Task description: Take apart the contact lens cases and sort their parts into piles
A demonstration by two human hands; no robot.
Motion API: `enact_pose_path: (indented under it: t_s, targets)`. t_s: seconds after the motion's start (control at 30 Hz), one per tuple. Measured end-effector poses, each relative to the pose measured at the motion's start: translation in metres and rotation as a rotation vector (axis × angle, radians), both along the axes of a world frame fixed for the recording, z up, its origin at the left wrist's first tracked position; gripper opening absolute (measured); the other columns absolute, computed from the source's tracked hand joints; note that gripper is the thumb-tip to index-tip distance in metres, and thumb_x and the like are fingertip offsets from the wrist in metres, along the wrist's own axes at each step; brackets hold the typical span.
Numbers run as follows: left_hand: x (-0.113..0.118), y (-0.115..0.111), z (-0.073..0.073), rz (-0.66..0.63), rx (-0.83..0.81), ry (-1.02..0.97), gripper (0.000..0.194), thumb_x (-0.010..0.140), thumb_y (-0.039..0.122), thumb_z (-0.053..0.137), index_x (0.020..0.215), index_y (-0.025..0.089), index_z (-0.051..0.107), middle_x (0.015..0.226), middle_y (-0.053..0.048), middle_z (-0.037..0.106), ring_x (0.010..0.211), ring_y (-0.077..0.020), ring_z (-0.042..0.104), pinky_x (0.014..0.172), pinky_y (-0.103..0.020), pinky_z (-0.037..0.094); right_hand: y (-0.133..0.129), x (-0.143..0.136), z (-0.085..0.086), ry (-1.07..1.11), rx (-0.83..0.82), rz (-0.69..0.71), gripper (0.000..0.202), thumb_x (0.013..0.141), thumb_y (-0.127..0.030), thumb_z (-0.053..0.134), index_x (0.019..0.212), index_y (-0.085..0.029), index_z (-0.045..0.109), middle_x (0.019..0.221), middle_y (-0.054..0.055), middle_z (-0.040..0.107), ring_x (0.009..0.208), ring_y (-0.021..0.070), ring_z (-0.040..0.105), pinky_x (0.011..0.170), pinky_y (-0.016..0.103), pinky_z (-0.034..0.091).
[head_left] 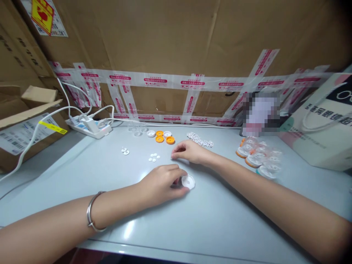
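Note:
Near the middle of the table, my left hand [165,183] grips a round white piece [188,182] between thumb and fingers. Beyond it, my right hand [189,151] hovers over or rests on the table with its fingers curled together; whether anything is between the fingertips is too small to tell. Left of my right hand lie several small white discs [154,158]. Orange rings [170,140] and white rings [151,134] sit behind them. A heap of small white pieces [199,139] lies just behind my right hand.
Clear round cups [137,130] and small white parts [125,151] stand at the left. Clear-topped assemblies with coloured bases [255,159] are beyond my right forearm. A power strip [93,126] with cables, cardboard boxes [165,44] and a paper bag [319,128] border the table [220,227].

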State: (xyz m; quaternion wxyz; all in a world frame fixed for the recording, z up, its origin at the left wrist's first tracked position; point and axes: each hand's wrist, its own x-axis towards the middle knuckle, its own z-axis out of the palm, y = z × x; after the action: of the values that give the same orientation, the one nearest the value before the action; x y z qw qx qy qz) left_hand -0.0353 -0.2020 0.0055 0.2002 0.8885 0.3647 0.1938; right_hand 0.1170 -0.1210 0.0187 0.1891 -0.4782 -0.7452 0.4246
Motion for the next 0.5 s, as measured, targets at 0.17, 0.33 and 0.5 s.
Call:
enact_pose_path:
  t_s: [0.17,0.33,0.5]
  targets:
    - [-0.001,0.001,-0.004,0.005,0.027,0.031,0.022,0.077,0.029,0.056,0.096,0.02,0.062,0.061,0.001,0.055,0.054,-0.011,0.047,0.051,-0.021,0.033,0.01,-0.024,-0.011,-0.017,0.125,-0.055,0.01,0.062,-0.023,0.068,0.067,-0.014,0.067,0.065,0.001,0.065,0.064,0.0126,0.056,0.057,0.022,0.041]
    - [-0.004,0.004,-0.004,0.009,0.001,0.016,0.027,0.078,0.032,0.055,0.1,0.019,0.062,0.064,0.001,0.055,0.057,-0.0111,0.048,0.054,-0.022,0.035,0.0,-0.004,-0.012,0.067,0.141,-0.139,0.017,0.072,-0.029,0.06,0.077,-0.013,0.064,0.072,0.002,0.063,0.066,0.0116,0.056,0.062,0.023,0.043]
    - [-0.005,0.007,-0.002,-0.01,-0.018,-0.017,0.027,0.079,0.031,0.054,0.102,0.019,0.061,0.065,0.001,0.054,0.059,-0.0109,0.047,0.056,-0.022,0.036,-0.042,0.037,-0.007,0.108,0.133,-0.029,0.02,0.078,-0.031,0.053,0.087,-0.015,0.06,0.078,0.003,0.062,0.072,0.0133,0.056,0.069,0.028,0.046]
